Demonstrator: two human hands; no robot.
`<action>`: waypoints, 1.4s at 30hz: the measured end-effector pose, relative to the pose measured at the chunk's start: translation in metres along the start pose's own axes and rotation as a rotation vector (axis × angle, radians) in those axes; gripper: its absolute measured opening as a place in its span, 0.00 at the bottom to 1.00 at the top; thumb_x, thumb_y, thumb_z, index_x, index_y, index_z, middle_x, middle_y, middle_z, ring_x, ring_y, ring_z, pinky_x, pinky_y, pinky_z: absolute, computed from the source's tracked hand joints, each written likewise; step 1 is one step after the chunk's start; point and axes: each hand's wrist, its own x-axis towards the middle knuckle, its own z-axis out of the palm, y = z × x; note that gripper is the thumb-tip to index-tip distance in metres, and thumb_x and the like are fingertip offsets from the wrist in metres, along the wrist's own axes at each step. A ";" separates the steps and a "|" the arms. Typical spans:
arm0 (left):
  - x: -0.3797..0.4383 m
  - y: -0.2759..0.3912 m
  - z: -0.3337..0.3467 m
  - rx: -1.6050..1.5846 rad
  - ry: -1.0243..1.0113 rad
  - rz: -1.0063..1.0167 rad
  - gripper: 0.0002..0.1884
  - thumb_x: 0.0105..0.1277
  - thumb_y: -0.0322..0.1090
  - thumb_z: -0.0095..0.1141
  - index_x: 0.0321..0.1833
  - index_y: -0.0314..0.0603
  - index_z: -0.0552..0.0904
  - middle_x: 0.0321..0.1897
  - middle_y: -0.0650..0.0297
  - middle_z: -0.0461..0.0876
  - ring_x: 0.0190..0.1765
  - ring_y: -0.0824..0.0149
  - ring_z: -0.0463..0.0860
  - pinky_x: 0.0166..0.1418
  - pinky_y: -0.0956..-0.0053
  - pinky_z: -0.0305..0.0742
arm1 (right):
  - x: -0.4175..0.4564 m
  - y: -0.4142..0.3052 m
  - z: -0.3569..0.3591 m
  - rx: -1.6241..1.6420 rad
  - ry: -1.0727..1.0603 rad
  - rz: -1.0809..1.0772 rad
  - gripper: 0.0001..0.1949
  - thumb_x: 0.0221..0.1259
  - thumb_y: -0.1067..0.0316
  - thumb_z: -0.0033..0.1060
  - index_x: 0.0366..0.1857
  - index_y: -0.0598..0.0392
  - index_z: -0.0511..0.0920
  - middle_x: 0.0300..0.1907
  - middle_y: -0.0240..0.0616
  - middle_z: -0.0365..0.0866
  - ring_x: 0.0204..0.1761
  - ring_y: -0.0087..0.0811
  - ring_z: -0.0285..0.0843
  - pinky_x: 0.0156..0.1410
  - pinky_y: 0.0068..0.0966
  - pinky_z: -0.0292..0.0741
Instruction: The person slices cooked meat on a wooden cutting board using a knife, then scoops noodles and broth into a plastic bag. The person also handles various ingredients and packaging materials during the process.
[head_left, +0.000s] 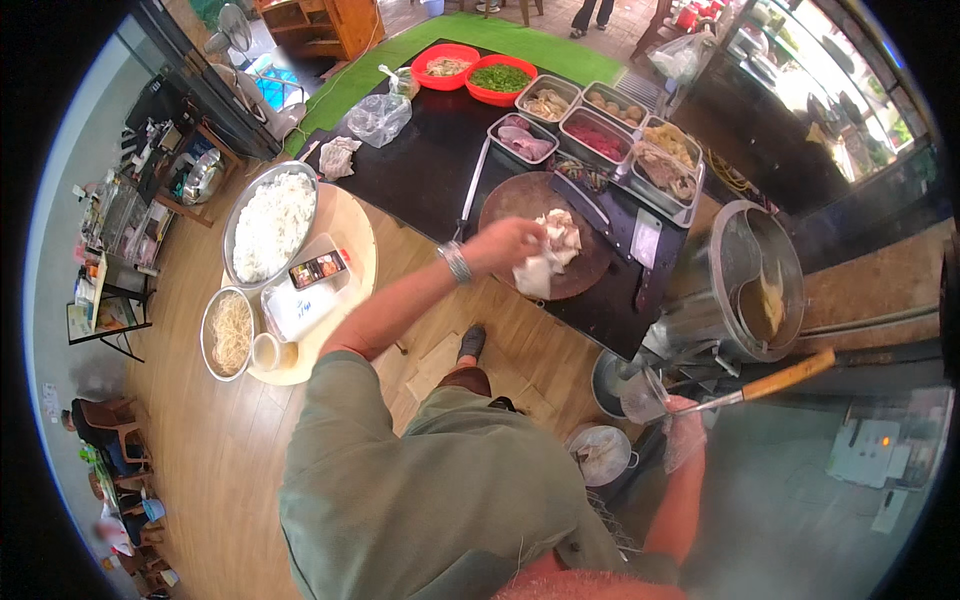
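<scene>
My left hand (508, 244), with a silver-coloured bracelet at its wrist, is over the round wooden chopping board (499, 199). Its fingertips are at a pile of pale cut meat (561, 234); whether they grip a piece cannot be told. A flat white piece (532, 277) lies at the board's near edge. On the right, my right hand (684, 431), in a clear plastic glove, is closed on the metal shaft of a strainer (643, 395) with a wooden handle (787, 375). A cleaver (645, 238) and a dark-bladed knife (581, 201) lie right of the pile.
Steel trays of meat (523, 154) stand behind the board, red baskets (500, 96) beyond. A large steel pot (720, 292) stands at right, a lidded-looking white bucket (600, 472) below it. At left, a round table (360, 225) bears a bowl of white noodles (274, 225).
</scene>
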 end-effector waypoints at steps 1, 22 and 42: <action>0.005 -0.005 -0.029 0.012 0.033 -0.048 0.13 0.71 0.38 0.62 0.51 0.38 0.86 0.33 0.58 0.86 0.33 0.69 0.83 0.40 0.68 0.80 | 0.001 0.004 0.003 0.037 0.054 -0.018 0.15 0.62 0.58 0.72 0.47 0.56 0.86 0.27 0.27 0.77 0.23 0.21 0.68 0.26 0.23 0.64; 0.206 -0.210 -0.347 0.204 0.037 -0.452 0.16 0.70 0.43 0.63 0.55 0.46 0.87 0.26 0.65 0.82 0.23 0.70 0.81 0.26 0.70 0.79 | 0.027 -0.011 0.091 0.548 0.598 0.302 0.05 0.71 0.66 0.47 0.36 0.45 0.76 0.23 0.26 0.67 0.18 0.23 0.57 0.23 0.26 0.56; -0.051 -0.241 -0.061 0.391 -0.332 -0.396 0.24 0.64 0.42 0.69 0.60 0.39 0.84 0.37 0.50 0.89 0.36 0.51 0.87 0.44 0.60 0.82 | 0.073 0.073 -0.045 -1.077 0.617 0.590 0.12 0.72 0.56 0.58 0.45 0.51 0.86 0.49 0.42 0.90 0.49 0.40 0.89 0.51 0.37 0.83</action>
